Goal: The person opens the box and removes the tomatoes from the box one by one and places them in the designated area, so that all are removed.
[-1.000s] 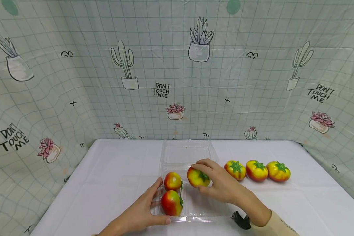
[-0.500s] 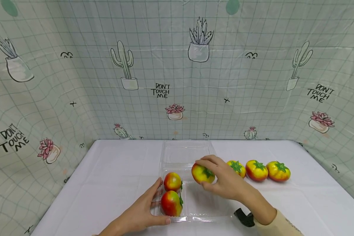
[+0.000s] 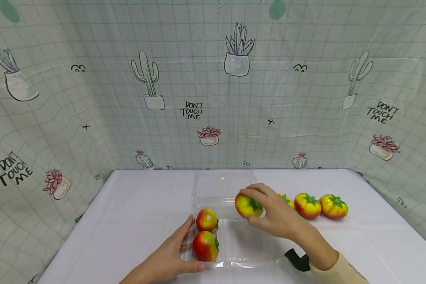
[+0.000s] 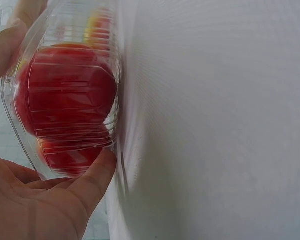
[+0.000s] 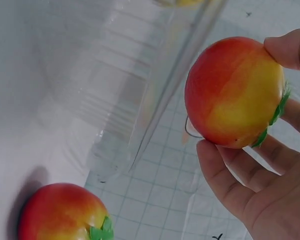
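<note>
A clear plastic clamshell container [image 3: 241,265] lies on the white table with its lid [image 3: 223,185] folded back. Two red-and-yellow tomatoes with green tops, a rear one [image 3: 206,219] and a front one [image 3: 205,246], sit along its left side. My left hand [image 3: 170,250] holds that side, thumb at the front edge and fingers along the wall. In the left wrist view, a fingertip [image 4: 107,162] touches the ribbed wall. Over the container's right rear part, my right hand [image 3: 277,211] grips another tomato [image 3: 248,205] between thumb and fingers, green top facing the palm.
To the right, a row of three more tomatoes stands on the table: one partly behind my right hand [image 3: 286,200], a middle one [image 3: 307,206] and an end one [image 3: 334,206]. A black object [image 3: 297,260] shows beside my right wrist. A printed curtain [image 3: 213,79] surrounds the table.
My right hand has moved slightly right and away from me, carrying its tomato, and now covers more of the nearest tomato in the row. The left hand has stayed on the container.
</note>
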`<state>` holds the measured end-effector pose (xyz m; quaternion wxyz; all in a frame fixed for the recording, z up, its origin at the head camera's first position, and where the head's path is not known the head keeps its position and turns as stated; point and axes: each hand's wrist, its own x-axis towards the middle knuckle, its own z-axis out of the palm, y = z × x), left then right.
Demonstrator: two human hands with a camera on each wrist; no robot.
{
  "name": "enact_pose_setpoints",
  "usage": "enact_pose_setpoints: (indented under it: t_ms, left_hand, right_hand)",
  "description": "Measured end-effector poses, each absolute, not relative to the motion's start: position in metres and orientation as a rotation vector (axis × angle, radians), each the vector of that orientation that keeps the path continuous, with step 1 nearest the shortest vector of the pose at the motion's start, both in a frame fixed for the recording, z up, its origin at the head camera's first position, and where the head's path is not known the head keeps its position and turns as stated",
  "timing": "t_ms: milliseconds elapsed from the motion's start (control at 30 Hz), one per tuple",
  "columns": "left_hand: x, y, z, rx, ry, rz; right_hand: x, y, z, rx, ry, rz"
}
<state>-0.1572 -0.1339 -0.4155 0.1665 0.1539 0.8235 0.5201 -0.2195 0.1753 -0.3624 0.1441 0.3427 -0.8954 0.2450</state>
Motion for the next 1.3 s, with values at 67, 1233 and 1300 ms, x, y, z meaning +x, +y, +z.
enact_pose_setpoints:
  t_ms: [67,1233,1300]
  left_hand:
    - [-0.156,-0.134,-0.416,0.442,2.333,1.494]
    - [-0.155,-0.136,-0.418,0.491,2.346,1.497]
    - [-0.156,-0.136,-0.418,0.486,2.347,1.495]
  right_hand:
    - [-0.219,0.178,-0.362,0.971,-2.59,0.703]
    - [-0.209,0.244,-0.377,0.798,-2.614,0.594]
    - [-0.209,0.245,-0.378,0.797,-2.616,0.581]
